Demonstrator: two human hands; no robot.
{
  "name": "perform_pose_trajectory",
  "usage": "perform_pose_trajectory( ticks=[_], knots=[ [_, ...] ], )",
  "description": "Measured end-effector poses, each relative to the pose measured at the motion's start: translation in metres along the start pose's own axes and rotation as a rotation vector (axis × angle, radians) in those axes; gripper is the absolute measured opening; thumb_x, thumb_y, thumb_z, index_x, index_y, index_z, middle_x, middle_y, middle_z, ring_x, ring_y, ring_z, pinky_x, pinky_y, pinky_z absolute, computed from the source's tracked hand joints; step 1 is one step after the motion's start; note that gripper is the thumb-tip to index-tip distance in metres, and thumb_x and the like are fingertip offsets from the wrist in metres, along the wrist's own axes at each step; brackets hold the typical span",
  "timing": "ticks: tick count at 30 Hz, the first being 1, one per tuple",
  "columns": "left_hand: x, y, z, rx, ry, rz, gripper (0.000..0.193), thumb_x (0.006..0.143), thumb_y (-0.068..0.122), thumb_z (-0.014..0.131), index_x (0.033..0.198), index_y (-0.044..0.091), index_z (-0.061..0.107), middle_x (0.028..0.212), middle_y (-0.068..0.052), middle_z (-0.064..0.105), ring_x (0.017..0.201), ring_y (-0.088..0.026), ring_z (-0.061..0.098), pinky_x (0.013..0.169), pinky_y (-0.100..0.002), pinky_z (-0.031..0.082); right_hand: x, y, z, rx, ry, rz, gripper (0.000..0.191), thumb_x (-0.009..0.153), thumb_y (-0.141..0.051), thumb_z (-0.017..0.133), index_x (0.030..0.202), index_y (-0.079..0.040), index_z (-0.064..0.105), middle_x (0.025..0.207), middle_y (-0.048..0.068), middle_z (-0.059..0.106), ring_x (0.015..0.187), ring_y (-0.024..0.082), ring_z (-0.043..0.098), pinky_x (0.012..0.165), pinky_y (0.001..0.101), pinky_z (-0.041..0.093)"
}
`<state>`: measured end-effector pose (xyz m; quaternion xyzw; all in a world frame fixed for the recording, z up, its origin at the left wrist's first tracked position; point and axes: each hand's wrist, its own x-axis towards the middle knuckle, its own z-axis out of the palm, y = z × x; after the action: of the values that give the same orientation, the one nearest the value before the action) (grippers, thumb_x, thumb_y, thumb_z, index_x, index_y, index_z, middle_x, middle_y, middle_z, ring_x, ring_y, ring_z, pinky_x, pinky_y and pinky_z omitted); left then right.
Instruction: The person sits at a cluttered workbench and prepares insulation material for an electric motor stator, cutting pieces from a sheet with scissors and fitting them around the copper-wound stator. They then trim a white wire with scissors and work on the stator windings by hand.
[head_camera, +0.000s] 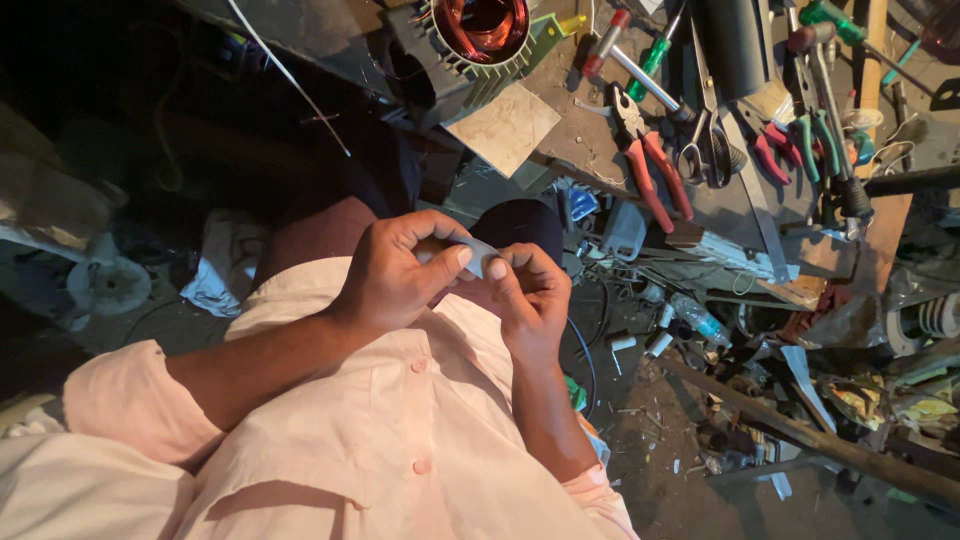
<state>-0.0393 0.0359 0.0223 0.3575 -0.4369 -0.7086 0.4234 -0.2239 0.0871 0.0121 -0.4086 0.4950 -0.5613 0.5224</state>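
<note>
Both hands at chest height over pink shirt. Left hand (395, 270) and right hand (530, 295) pinch one small grey paper strip (480, 255) between fingers, apparently mid-fold (shape unclear). Motor stator (480, 35) and red pliers (650, 165) lie untouched on bench (590, 140).

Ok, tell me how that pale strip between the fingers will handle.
The pale strip looks thin and bends between the left hand and right hand, so probably floppy. Fingertip pinches alone carry it, so likely very light and easily creased.
</note>
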Motion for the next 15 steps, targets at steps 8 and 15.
perform_pose_trajectory(
  ticks=[8, 15],
  knots=[
    [-0.0005, 0.0029, 0.0001, -0.074, -0.01, 0.013, 0.013, 0.097, 0.007, 0.066, 0.104, -0.004, 0.069, 0.085, -0.01, 0.077, 0.071, -0.007, 0.07, 0.055, -0.022, 0.053, -0.001, -0.003, -0.0012, -0.025, -0.037, -0.017, 0.01, 0.102, -0.009, 0.066, 0.098, 0.001, 0.064, 0.082, 0.001, 0.061, 0.07, 0.005, 0.049, 0.061, 0.0216, 0.037],
    [-0.0004, 0.0027, 0.0002, -0.077, -0.009, -0.002, 0.014, 0.097, 0.008, 0.066, 0.103, -0.005, 0.069, 0.088, -0.011, 0.077, 0.077, -0.01, 0.075, 0.06, -0.022, 0.058, -0.0006, -0.0026, -0.0013, -0.034, -0.03, -0.033, 0.014, 0.104, -0.01, 0.065, 0.096, 0.0, 0.064, 0.08, 0.001, 0.06, 0.068, 0.006, 0.049, 0.06, 0.0219, 0.037]
  ],
)
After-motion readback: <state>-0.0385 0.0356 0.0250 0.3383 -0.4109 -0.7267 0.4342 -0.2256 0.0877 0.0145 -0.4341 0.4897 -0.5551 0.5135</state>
